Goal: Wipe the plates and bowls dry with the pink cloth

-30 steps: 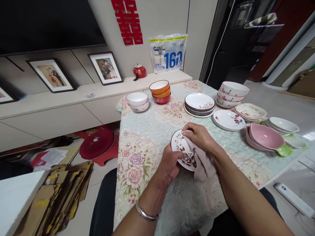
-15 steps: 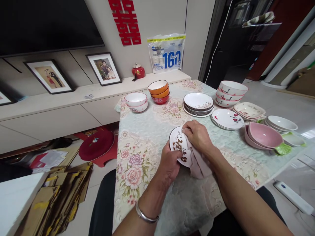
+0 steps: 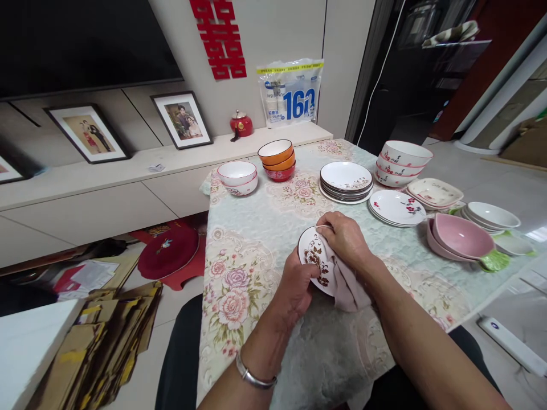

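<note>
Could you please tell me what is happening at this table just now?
A person is holding a small patterned plate over the table. The left hand grips its near edge, thumb on top, while the right hand presses a pale pink cloth against its far right side. Beyond the hands stand a stack of brown-rimmed plates, flower-patterned plates, orange bowls and pink bowls.

Your single view looks forward and down from your head, fairly close above your left hand [image 3: 299, 280] and right hand [image 3: 345, 236], reaching past them across the table [image 3: 265, 228] to the wall [image 3: 284, 34].
</note>
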`<action>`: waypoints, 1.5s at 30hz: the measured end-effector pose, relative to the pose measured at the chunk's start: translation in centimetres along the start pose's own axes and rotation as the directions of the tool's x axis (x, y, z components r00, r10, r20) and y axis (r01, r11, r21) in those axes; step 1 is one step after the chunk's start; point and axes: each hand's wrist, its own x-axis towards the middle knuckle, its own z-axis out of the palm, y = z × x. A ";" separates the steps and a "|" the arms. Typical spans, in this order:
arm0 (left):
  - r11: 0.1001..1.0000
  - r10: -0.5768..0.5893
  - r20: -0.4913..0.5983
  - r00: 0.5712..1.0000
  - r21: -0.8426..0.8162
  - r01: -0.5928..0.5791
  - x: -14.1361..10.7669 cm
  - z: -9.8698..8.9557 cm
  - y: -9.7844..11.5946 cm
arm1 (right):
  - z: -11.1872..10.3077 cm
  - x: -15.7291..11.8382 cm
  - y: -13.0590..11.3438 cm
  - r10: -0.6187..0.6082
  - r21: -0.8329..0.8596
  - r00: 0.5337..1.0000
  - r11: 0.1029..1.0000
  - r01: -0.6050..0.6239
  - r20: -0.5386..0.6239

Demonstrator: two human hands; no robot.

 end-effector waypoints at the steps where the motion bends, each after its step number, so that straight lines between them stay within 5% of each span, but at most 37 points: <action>1: 1.000 -0.004 -0.002 1.000 0.003 0.004 0.0 -0.1 0.0 | 0.1 -0.1 -0.4 -0.021 0.003 1.000 1.000 0.021 0.023; 5: 1.000 0.007 -0.021 1.000 0.025 -0.006 0.3 -0.7 -0.1 | 0.6 -0.6 -2.1 -0.215 0.159 0.961 0.969 0.188 0.173; 7: 1.000 0.007 -0.026 1.000 0.029 -0.006 0.3 -0.8 -0.1 | 0.6 -0.5 -1.9 -0.251 0.145 0.958 0.962 0.231 0.138; 10: 0.999 -0.025 -0.012 1.000 0.024 0.026 0.2 -0.8 0.0 | 0.2 0.0 -0.4 -0.180 0.021 0.983 0.984 0.180 0.025; 15: 0.998 -0.056 0.003 0.998 0.002 0.056 -0.1 -0.4 0.2 | -0.8 0.4 1.7 -0.015 0.112 0.991 0.994 0.000 0.131; 22: 0.999 -0.014 -0.081 0.997 -0.043 0.011 -0.1 0.3 0.2 | -1.0 0.6 1.7 0.114 0.045 0.989 0.992 -0.119 0.092; 27: 0.999 -0.005 -0.088 0.996 0.035 0.008 0.0 0.2 -0.1 | -0.5 0.2 0.6 0.033 -0.088 0.999 0.996 -0.033 0.005; 34: 0.998 0.001 -0.022 1.000 0.062 0.000 0.1 -0.4 0.0 | 0.3 -0.4 -1.2 -0.220 0.302 0.958 0.940 0.158 0.183; 41: 0.998 -0.004 -0.007 1.000 0.055 0.005 0.0 -0.2 0.0 | -0.6 0.2 0.1 0.002 0.049 0.995 0.999 -0.006 0.097; 45: 0.999 -0.016 -0.047 0.999 0.048 0.018 0.0 -0.2 0.3 | -0.6 -0.3 -0.9 -0.108 0.100 0.976 0.991 0.091 0.188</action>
